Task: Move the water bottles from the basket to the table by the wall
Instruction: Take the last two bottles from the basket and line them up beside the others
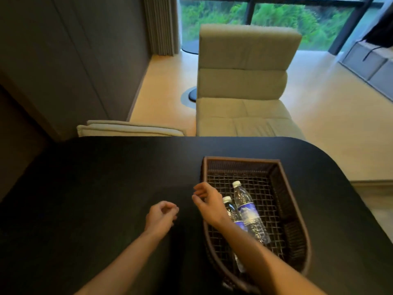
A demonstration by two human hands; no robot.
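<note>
Both forearms enter from the lower edge and extend over a black table (pixel 95 177) with a rounded corner. Left hand (pixel 160 217), fingers loosely curled toward the thumb, hovers over bare tabletop and holds nothing. Right hand (pixel 207 202), fingers relaxed and slightly apart, empty, is poised at the left rim of a dark woven basket (pixel 295 226); its wrist crosses the rim. Two clear water bottles lie on their sides on the basket's mesh floor, touching along their length, white caps pointing away from the viewer: the longer bottle (pixel 248 211) fully visible, the nearer bottle (pixel 230 208) partly covered by the right wrist. A third bottle may lie under the forearm, but this cannot be confirmed. Beyond the table stand a beige chair (pixel 244 81), a panelled wall (pixel 70 60) at left and a window (pixel 287 20). Judged stage: start of a pick, no bottle yet grasped. The next move calls for the right hand to shift rightward and down into the basket, close round one bottle's body, and lift it clear of the rim.
</note>
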